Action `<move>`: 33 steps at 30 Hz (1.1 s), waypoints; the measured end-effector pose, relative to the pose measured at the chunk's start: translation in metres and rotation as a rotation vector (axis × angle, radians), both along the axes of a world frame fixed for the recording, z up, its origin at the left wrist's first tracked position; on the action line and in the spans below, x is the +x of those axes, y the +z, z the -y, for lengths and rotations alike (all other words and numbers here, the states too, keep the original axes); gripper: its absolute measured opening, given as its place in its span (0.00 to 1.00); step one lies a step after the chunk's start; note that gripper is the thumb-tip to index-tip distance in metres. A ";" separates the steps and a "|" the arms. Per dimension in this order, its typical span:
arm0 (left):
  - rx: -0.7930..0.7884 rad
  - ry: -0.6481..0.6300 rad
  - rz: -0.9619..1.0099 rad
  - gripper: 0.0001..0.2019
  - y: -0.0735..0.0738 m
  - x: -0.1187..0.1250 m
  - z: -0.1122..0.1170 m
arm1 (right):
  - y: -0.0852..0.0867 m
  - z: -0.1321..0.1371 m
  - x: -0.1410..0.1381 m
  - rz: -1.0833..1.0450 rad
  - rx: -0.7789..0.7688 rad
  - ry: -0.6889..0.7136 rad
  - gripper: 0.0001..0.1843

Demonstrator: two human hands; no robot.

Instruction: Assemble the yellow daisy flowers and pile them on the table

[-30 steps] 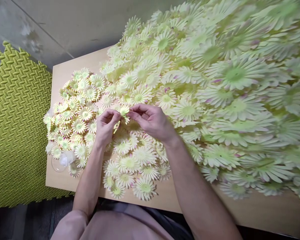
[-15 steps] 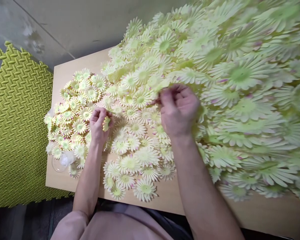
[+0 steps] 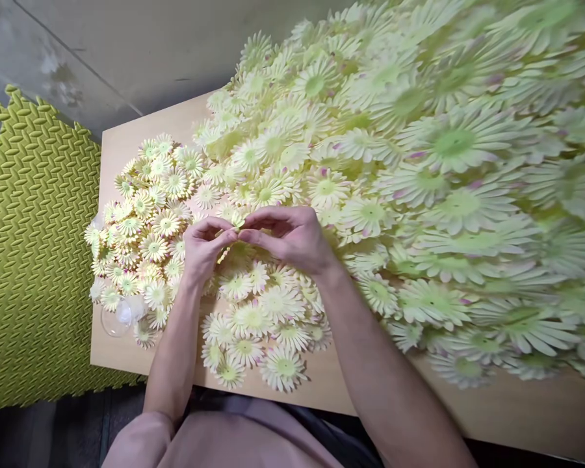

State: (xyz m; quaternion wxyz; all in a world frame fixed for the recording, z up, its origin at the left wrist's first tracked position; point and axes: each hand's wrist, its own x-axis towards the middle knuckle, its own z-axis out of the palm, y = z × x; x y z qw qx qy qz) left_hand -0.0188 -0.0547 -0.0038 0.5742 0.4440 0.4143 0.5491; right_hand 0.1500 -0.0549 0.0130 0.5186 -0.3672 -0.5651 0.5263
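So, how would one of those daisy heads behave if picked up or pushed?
Probably light and floppy: each daisy head is a thin disc of slit petals lying flat on the table. Pushed, it would likely drag neighbours, since they overlap. Unlikely to roll.

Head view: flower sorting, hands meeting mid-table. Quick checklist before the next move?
1. Both hands in frame: left hand and right hand fully visible: ok.
2. Grip: fingertips of both hands pinched together; whatever is between them is hidden: cannot tell.
3. Loose flowers lie flat under the hands, within easy reach: ok.
4. Flower heap crowds the right forearm, and its near part is blurred: cannot tell if stable.
5. Clear plastic piece sits apart from both hands, on the table near its left front corner: ok.
6. Front-row flowers lie on the table, none overhanging: ok.
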 end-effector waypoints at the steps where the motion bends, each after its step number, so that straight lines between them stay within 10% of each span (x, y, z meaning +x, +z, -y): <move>1: 0.011 -0.010 0.004 0.11 0.000 0.000 0.000 | 0.000 0.000 0.000 0.000 -0.005 0.005 0.10; 13: 0.018 0.016 -0.012 0.10 0.000 0.003 0.000 | -0.002 -0.001 0.002 0.018 -0.048 -0.026 0.06; 23: -0.032 0.090 0.094 0.12 -0.004 0.000 -0.003 | -0.010 -0.015 0.014 -0.237 -0.098 -0.618 0.20; 27: -0.114 0.040 0.049 0.17 0.001 0.003 -0.001 | -0.003 -0.009 0.009 -0.159 -0.096 -0.451 0.30; 33: -0.060 -0.085 0.014 0.15 0.013 0.006 0.002 | 0.002 -0.002 0.008 0.017 0.033 -0.138 0.19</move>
